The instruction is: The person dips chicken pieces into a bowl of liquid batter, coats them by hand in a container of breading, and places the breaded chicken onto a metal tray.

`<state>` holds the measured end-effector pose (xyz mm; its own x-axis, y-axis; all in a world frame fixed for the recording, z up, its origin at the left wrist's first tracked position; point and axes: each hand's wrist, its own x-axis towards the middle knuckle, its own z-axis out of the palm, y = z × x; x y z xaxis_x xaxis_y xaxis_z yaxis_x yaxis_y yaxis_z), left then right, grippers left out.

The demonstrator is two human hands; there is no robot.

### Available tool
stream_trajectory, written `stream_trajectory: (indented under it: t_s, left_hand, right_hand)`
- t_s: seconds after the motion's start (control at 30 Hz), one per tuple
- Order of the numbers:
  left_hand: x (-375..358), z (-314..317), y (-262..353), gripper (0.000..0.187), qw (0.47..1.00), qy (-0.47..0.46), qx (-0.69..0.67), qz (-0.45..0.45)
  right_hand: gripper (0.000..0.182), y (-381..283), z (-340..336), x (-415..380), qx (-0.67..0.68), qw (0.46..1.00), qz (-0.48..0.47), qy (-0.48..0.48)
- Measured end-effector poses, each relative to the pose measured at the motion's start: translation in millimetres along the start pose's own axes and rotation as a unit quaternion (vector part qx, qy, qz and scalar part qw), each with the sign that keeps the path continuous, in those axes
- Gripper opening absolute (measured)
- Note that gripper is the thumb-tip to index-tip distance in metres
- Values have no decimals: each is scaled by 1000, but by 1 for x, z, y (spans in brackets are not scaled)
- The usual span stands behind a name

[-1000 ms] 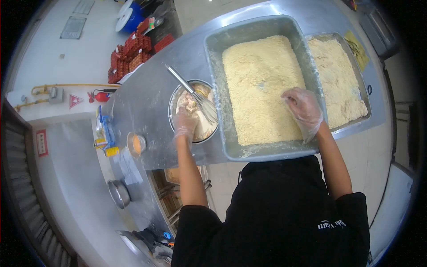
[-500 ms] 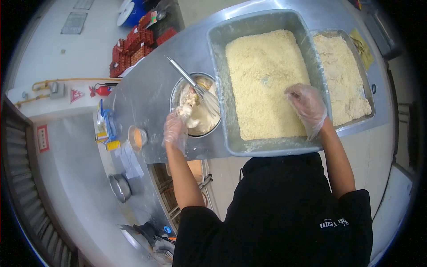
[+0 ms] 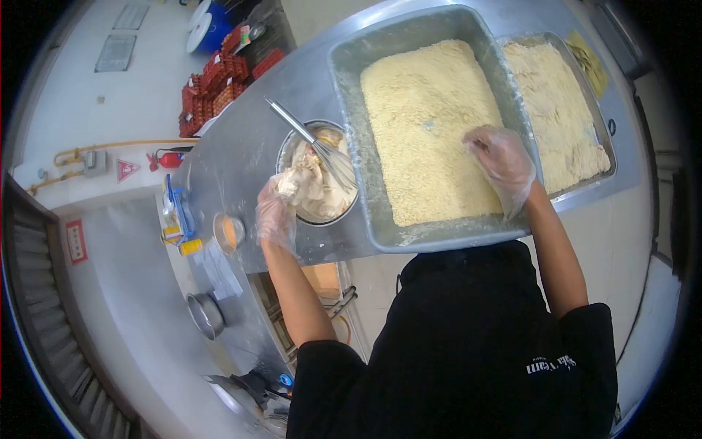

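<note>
My left hand, in a clear plastic glove, grips a pale, batter-coated piece over the near left rim of a metal bowl. In the bowl are creamy batter and more coated pieces, and a wire whisk leans across its far rim. My right hand, also gloved, hovers over the right side of a grey tub. Its fingers are curled together; whether anything is between them is hidden. Pale yellow crumbs or flour fill most of the tub's floor.
A metal tray of similar coating stands right of the tub, beside a yellowish cloth. A small container with orange contents and a blue basket lie left. Red egg trays are stacked beyond the steel table.
My left hand has drawn slightly left with the coated piece, toward the bowl's rim. My right hand stays curled over the tub. The whole view has shifted a little.
</note>
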<state>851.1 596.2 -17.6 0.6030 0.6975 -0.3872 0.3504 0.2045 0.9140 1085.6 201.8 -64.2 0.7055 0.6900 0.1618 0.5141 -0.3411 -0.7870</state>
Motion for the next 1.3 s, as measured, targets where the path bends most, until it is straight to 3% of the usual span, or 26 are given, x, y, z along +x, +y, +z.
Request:
stream_trajectory:
  t_s: [0.23,0.33,0.43,0.53,0.63,0.67,0.73,0.77,0.9,1.0,1.3]
  left_hand:
    - [-12,16,16,19,997,12,-76,-15]
    - [-9,22,13,19,997,73,-6,28]
    - [-11,30,14,33,961,71,254,85]
    - [0,29,-25,49,919,45,388,57]
    - [-9,41,-25,58,887,38,460,-28]
    - [15,1,-51,56,847,8,530,30]
    - [-3,14,-17,54,953,67,294,-23]
    - [-10,17,-5,54,980,97,166,-50]
    - [-11,6,6,19,997,-29,13,63]
    - [-19,14,15,22,997,-21,-31,74]
    - [-8,-6,7,31,987,29,88,129]
  right_hand:
    - [15,11,4,-2,-3,1000,1,4]
    - [14,11,5,-2,-7,1000,4,3]
    - [14,13,5,-3,0,1000,0,9]
    - [14,14,5,-2,6,1000,0,6]
    - [14,14,6,-1,4,1000,1,5]
    - [14,15,6,-1,0,1000,-2,8]
    - [12,16,5,-3,-4,1000,-13,24]
    - [11,15,6,-3,-3,999,-26,34]
    - [14,16,7,0,0,1000,-3,14]
    - [13,13,6,-1,0,1000,6,9]
    - [14,13,5,-2,6,999,-20,25]
